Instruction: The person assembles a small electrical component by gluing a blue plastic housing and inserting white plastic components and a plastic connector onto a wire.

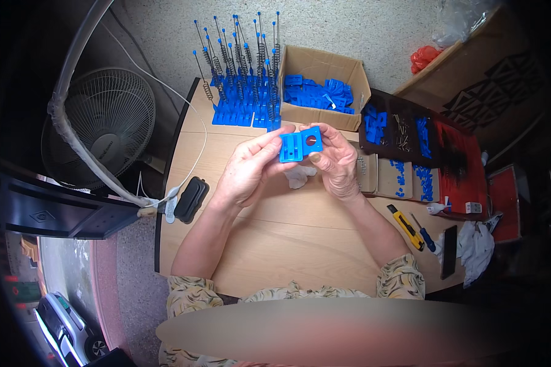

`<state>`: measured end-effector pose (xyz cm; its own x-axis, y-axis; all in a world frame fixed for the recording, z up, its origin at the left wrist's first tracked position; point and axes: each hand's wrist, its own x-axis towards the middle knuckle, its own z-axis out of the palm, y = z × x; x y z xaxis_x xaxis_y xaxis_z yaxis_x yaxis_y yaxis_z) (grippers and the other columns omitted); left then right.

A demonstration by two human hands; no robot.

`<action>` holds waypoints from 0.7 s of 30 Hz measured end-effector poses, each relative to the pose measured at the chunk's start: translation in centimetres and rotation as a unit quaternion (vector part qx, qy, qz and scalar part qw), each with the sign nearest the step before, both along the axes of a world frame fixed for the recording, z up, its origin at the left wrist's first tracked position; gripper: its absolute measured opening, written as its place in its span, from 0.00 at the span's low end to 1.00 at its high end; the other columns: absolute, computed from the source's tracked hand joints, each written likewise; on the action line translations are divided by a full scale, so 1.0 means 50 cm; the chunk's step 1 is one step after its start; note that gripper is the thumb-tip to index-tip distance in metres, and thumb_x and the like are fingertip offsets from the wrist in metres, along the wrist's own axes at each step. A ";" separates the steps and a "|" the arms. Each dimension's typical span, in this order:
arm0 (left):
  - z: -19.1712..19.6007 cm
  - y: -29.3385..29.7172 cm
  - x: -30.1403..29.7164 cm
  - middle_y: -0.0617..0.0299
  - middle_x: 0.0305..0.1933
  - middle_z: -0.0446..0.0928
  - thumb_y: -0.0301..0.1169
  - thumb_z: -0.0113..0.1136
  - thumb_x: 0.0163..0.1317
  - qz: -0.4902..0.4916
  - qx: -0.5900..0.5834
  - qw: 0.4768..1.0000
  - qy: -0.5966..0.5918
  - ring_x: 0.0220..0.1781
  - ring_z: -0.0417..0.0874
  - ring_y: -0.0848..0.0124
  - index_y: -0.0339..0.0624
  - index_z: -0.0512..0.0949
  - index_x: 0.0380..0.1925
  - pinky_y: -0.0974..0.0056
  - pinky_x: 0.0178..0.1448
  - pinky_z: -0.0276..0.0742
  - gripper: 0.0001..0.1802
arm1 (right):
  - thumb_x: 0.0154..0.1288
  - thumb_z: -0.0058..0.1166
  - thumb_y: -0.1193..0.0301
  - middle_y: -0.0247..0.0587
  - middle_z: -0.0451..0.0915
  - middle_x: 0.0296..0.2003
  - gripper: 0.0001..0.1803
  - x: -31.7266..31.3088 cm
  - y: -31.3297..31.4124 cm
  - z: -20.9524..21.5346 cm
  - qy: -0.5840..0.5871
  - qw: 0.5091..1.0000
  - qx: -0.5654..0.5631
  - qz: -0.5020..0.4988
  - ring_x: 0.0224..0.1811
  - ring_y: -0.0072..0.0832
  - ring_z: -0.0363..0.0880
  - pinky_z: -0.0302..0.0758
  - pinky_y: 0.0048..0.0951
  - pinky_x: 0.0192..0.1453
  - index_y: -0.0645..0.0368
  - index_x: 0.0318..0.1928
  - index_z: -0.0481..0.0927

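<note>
Above the middle of the table, my left hand (243,172) and my right hand (341,166) are closed on a small blue plastic part (291,148). Its left portion has slots and a small hole, pinched between my left thumb and fingers. The right portion, a square with a dark round spot, is gripped by my right thumb and fingers. Whether these are two pieces or one hinged piece, I cannot tell. A crumpled white tissue (299,176) lies on the table just below the part.
Blue bases with upright springs (242,101) stand at the back. Beside them is a cardboard box (321,116) of blue parts. To the right lie sorting trays (382,147), a yellow utility knife (406,227), a screwdriver (423,232) and a phone (449,252). A black case (191,200) sits left, near a fan (107,131).
</note>
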<state>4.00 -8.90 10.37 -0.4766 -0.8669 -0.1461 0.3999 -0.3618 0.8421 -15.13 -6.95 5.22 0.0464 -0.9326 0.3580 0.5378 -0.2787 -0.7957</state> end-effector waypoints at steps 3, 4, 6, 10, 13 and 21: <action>0.009 0.005 0.004 0.54 0.61 0.76 0.29 0.53 0.73 -0.022 0.011 0.999 0.034 0.56 0.82 0.70 0.31 0.68 0.65 0.68 0.60 0.82 0.23 | 0.61 0.66 0.75 0.47 0.76 0.60 0.32 -0.002 0.002 -0.001 -0.004 1.000 0.006 0.006 0.64 0.31 0.73 0.68 0.35 0.71 0.66 0.64 0.69; 0.007 0.005 0.005 0.54 0.60 0.76 0.29 0.55 0.73 -0.019 -0.001 1.000 0.022 0.55 0.82 0.71 0.31 0.69 0.65 0.68 0.60 0.82 0.23 | 0.62 0.64 0.78 0.46 0.75 0.59 0.30 -0.001 0.002 0.001 -0.011 1.000 -0.003 0.012 0.63 0.30 0.73 0.70 0.34 0.70 0.66 0.64 0.69; 0.001 0.003 0.007 0.54 0.60 0.77 0.29 0.56 0.72 -0.016 -0.012 1.000 0.009 0.55 0.82 0.71 0.31 0.69 0.65 0.67 0.60 0.82 0.24 | 0.62 0.65 0.78 0.46 0.75 0.60 0.31 0.001 0.004 0.003 -0.033 0.999 -0.005 0.013 0.63 0.30 0.73 0.69 0.35 0.71 0.65 0.64 0.69; -0.022 -0.007 0.007 0.54 0.56 0.80 0.30 0.60 0.70 0.018 -0.056 0.996 -0.064 0.53 0.83 0.73 0.30 0.71 0.62 0.67 0.58 0.81 0.24 | 0.62 0.65 0.77 0.46 0.75 0.61 0.30 0.005 0.005 -0.001 -0.054 0.998 0.005 0.029 0.65 0.31 0.72 0.67 0.36 0.72 0.64 0.64 0.69; -0.021 -0.004 -0.002 0.54 0.54 0.81 0.31 0.61 0.69 0.024 -0.063 0.996 -0.066 0.51 0.83 0.73 0.30 0.73 0.60 0.67 0.57 0.82 0.22 | 0.61 0.65 0.77 0.46 0.75 0.61 0.31 0.010 0.006 -0.006 -0.024 0.999 0.005 0.027 0.65 0.30 0.72 0.67 0.36 0.72 0.63 0.64 0.70; -0.005 -0.003 0.003 0.58 0.57 0.79 0.33 0.59 0.71 -0.025 0.007 1.000 0.016 0.57 0.80 0.73 0.33 0.75 0.59 0.66 0.62 0.78 0.21 | 0.61 0.67 0.76 0.43 0.75 0.60 0.32 0.008 0.004 -0.011 -0.040 0.999 0.013 0.020 0.65 0.30 0.72 0.67 0.35 0.72 0.62 0.64 0.69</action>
<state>4.15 -9.05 10.14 -0.5242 -0.8398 -0.1416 0.4077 -0.3934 0.8240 -14.71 -6.78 4.66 0.0567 -0.9393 0.3383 0.6100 -0.2356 -0.7566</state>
